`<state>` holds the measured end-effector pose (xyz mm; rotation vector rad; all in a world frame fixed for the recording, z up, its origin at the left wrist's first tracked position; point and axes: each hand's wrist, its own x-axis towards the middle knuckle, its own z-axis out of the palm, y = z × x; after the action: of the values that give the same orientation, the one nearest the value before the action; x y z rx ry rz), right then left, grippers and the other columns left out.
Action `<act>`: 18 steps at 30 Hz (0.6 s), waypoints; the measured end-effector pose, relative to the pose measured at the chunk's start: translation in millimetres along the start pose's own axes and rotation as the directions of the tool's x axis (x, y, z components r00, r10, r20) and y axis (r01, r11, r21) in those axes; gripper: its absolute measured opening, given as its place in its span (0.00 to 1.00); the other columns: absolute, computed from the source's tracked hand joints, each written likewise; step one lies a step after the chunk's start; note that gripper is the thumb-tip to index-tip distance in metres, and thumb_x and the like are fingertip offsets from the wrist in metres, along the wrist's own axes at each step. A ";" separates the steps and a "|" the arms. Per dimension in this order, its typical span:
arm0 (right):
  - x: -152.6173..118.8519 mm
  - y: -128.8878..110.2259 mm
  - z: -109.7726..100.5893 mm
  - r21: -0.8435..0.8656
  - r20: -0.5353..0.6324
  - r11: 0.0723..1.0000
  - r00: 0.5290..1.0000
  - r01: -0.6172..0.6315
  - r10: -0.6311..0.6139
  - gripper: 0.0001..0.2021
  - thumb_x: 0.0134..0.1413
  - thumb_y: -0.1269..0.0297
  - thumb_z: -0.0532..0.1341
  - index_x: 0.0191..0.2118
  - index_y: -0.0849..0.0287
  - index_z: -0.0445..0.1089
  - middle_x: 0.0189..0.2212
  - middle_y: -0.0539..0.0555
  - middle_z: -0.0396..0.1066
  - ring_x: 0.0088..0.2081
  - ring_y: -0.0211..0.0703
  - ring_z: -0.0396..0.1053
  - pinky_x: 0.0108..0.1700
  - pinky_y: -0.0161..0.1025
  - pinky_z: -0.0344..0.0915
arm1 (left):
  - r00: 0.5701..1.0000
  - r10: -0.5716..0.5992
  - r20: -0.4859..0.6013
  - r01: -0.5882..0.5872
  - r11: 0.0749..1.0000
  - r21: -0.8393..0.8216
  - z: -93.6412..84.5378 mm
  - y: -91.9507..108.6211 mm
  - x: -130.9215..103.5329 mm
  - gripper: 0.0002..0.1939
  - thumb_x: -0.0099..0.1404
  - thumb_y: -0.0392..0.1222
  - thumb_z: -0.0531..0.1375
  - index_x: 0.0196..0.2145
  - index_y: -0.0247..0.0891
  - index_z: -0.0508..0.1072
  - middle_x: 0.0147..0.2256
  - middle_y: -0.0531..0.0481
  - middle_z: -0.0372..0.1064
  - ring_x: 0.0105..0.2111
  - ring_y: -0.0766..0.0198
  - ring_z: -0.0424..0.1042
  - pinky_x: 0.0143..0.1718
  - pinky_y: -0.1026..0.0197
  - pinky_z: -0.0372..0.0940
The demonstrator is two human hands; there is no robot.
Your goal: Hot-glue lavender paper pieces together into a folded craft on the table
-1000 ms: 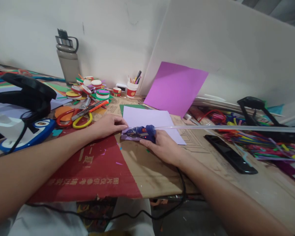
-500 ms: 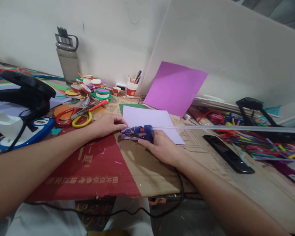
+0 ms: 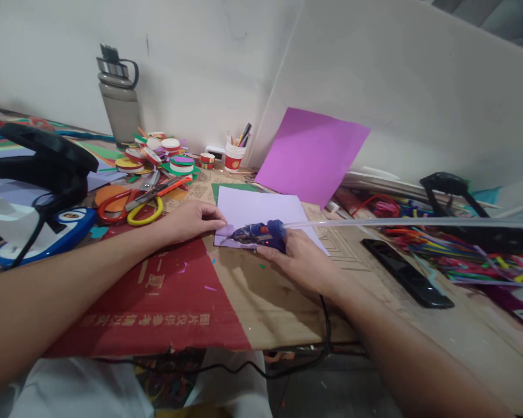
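Note:
A sheet of lavender paper [image 3: 261,204] lies flat on the cardboard. My left hand [image 3: 194,220] rests at its left edge, fingertips on the paper, with a gap between thumb and forefinger. A blue hot glue gun [image 3: 258,233] is gripped in my right hand [image 3: 307,261]. Its nozzle points left, low over the paper's near left part, a short way from my left fingertips; whether it touches the sheet I cannot tell. From the gun's back a long clear glue stick [image 3: 396,222] sticks out to the right. Under the paper's far edge peeks a green sheet [image 3: 233,187].
Scissors [image 3: 146,203] and several paper rolls [image 3: 171,146] lie left, by a water bottle [image 3: 121,110]. A pen cup [image 3: 234,157] and a leaning purple sheet [image 3: 311,157] stand behind. At right are a phone [image 3: 407,273] and pipe cleaners [image 3: 457,255]. The gun's cord [image 3: 326,325] hangs over the edge.
My right hand has drawn the glue gun a little to the right, away from my left fingertips. My left hand and the lavender paper have stayed put.

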<state>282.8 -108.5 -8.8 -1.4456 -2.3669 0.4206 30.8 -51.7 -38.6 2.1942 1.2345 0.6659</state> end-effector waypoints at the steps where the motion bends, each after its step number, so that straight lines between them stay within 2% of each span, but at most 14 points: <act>1: -0.1 0.4 -0.4 0.002 0.000 1.000 1.000 0.001 -0.001 0.13 0.59 0.55 0.57 0.37 0.60 0.71 0.34 0.59 0.74 0.35 0.47 0.69 0.38 0.42 0.61 | 1.000 0.000 0.002 0.000 1.000 -0.005 0.0 -0.1 0.0 0.16 0.60 0.52 0.58 0.36 0.39 0.78 0.35 0.52 0.77 0.35 0.62 0.72 0.39 0.63 0.63; 10: -0.1 0.4 1.8 -0.010 -0.023 1.000 1.000 -0.007 0.007 0.13 0.58 0.54 0.57 0.35 0.59 0.71 0.32 0.58 0.73 0.34 0.47 0.69 0.38 0.42 0.61 | 1.000 0.005 0.015 -0.005 1.000 -0.014 0.0 -2.9 1.5 0.17 0.60 0.53 0.58 0.36 0.39 0.78 0.35 0.51 0.77 0.35 0.62 0.72 0.40 0.63 0.63; 18: 5.2 -8.9 9.8 0.018 0.014 1.000 1.000 0.025 -0.025 0.15 0.59 0.55 0.56 0.39 0.62 0.72 0.36 0.61 0.74 0.37 0.49 0.70 0.40 0.43 0.62 | 1.000 0.008 0.027 -0.007 1.000 -0.019 0.0 -3.2 2.0 0.17 0.60 0.54 0.57 0.35 0.39 0.78 0.34 0.51 0.77 0.34 0.62 0.72 0.40 0.62 0.63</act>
<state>269.3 -108.5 -13.3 -1.4084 -2.3834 0.4460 29.7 -48.5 -40.4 2.1860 1.2022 0.6464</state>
